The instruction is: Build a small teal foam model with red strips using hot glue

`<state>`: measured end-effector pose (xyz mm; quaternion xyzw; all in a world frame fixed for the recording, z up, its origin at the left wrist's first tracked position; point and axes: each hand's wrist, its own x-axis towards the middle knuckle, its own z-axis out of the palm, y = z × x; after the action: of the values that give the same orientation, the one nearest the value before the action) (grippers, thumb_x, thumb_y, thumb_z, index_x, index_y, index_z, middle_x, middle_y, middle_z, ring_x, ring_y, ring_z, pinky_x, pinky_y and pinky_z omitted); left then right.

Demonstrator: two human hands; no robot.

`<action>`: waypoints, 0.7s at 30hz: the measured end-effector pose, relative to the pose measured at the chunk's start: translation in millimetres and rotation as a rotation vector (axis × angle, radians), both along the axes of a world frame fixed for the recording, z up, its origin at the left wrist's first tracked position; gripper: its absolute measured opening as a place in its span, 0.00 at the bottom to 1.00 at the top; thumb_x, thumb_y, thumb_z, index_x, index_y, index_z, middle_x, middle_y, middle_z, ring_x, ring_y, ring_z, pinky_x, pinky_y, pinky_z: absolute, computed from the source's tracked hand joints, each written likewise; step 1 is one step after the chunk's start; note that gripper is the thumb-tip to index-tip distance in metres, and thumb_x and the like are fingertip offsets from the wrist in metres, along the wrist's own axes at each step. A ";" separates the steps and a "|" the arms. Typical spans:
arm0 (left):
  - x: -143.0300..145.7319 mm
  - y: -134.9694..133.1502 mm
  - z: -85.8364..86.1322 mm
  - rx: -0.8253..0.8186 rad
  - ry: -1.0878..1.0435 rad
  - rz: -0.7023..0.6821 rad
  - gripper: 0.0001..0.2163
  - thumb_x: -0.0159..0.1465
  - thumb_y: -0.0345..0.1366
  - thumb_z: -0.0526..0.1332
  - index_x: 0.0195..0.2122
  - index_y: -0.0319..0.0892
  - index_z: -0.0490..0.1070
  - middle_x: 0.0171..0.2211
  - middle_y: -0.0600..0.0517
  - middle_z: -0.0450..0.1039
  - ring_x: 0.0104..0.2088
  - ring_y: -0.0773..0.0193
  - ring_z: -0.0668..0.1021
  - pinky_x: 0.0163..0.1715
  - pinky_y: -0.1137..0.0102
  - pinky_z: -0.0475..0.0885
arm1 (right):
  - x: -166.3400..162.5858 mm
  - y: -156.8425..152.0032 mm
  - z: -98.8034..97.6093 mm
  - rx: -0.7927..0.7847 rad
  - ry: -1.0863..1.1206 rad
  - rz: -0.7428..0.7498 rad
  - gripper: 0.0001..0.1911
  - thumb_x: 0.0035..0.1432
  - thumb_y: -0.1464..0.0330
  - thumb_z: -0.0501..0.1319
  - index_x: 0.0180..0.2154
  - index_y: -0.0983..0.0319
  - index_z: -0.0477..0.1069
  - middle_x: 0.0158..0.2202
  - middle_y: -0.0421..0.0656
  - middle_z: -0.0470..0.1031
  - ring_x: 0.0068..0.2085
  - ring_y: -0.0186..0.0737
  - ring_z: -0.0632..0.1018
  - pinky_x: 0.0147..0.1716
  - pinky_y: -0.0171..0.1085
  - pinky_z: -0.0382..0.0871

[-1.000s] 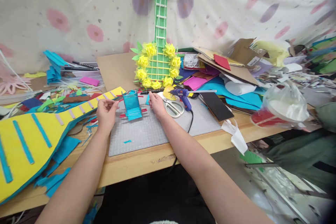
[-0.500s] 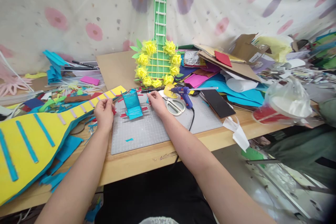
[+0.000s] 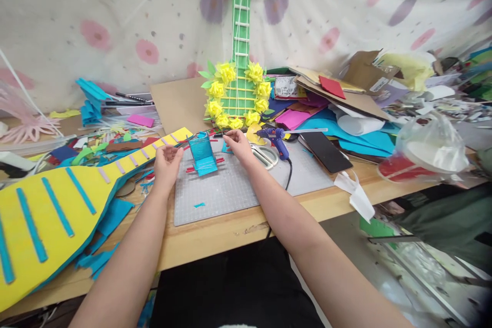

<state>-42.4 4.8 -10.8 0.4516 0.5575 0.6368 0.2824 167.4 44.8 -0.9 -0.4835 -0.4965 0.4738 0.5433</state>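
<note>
A small chair-shaped model of blue paper (image 3: 203, 152) with red sticks (image 3: 191, 169) poking out at its sides stands on the grey cutting mat (image 3: 215, 200). My left hand (image 3: 167, 164) is just left of it, fingers drawn together close to a stick end; whatever they pinch is hidden. To the right of the model, my right hand (image 3: 239, 147) has its fingertips bent together. A bit of blue paper (image 3: 226, 148) shows right by those fingers, and whether they grip it is unclear. Scissors (image 3: 266, 156) lie beside my right wrist, partly covered by it.
A blue glue gun (image 3: 277, 141) and a black phone (image 3: 325, 151) lie at the right. A yellow paper instrument (image 3: 77, 192) spans the left side. Behind stands a green one (image 3: 241, 51) with yellow flowers. Paper scraps and a bagged tub (image 3: 417, 156) crowd the table.
The view has shifted slightly to the left. My left hand has moved a little rightward, closer to the blue model. My right hand and the model stay nearly where they were.
</note>
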 end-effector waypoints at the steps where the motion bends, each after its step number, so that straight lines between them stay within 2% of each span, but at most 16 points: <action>1: 1.1 2.8 -0.1 0.009 0.003 -0.034 0.17 0.48 0.38 0.67 0.36 0.44 0.63 0.32 0.53 0.71 0.31 0.69 0.74 0.30 0.73 0.70 | -0.9 0.3 3.1 -0.007 0.020 0.026 0.09 0.49 0.65 0.62 0.33 0.60 0.66 0.25 0.34 0.67 0.28 0.29 0.70 0.25 0.29 0.66; 3: 3.2 9.3 1.1 0.044 -0.003 -0.071 0.16 0.49 0.36 0.67 0.37 0.44 0.63 0.35 0.52 0.71 0.36 0.67 0.75 0.36 0.71 0.71 | -4.3 1.6 10.1 -0.026 0.022 0.075 0.09 0.50 0.65 0.62 0.33 0.61 0.67 0.29 0.36 0.70 0.30 0.29 0.72 0.27 0.30 0.68; 5: 4.4 16.0 3.2 0.066 -0.016 -0.051 0.14 0.50 0.35 0.65 0.37 0.43 0.64 0.33 0.52 0.71 0.36 0.68 0.75 0.38 0.71 0.70 | -9.2 4.9 16.9 -0.059 -0.022 0.113 0.08 0.51 0.65 0.61 0.32 0.61 0.67 0.30 0.37 0.71 0.29 0.29 0.72 0.27 0.30 0.68; 9: 4.0 24.9 6.1 -0.016 -0.009 0.000 0.11 0.54 0.37 0.62 0.36 0.41 0.65 0.27 0.54 0.70 0.30 0.68 0.74 0.32 0.71 0.69 | -20.3 17.4 24.8 -0.079 -0.131 0.132 0.07 0.53 0.65 0.61 0.30 0.62 0.66 0.26 0.38 0.72 0.26 0.30 0.72 0.24 0.30 0.67; 14: 5.6 21.8 11.0 -0.055 0.011 0.016 0.10 0.54 0.38 0.61 0.36 0.41 0.65 0.23 0.56 0.68 0.25 0.68 0.73 0.26 0.72 0.67 | -28.5 30.6 21.7 -0.036 -0.262 0.083 0.09 0.52 0.65 0.63 0.27 0.61 0.65 0.20 0.36 0.69 0.21 0.29 0.71 0.22 0.30 0.64; 21: 10.2 18.2 15.1 -0.061 0.013 0.023 0.09 0.55 0.37 0.60 0.35 0.41 0.65 0.24 0.55 0.68 0.25 0.68 0.72 0.26 0.72 0.67 | -28.3 25.3 23.5 -0.031 -0.310 0.080 0.07 0.54 0.66 0.61 0.28 0.61 0.65 0.21 0.37 0.70 0.21 0.30 0.71 0.22 0.31 0.65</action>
<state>-32.2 23.0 4.3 0.4403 0.5836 0.6200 0.2850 139.1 70.1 22.5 -0.5392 -0.5858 0.4225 0.4332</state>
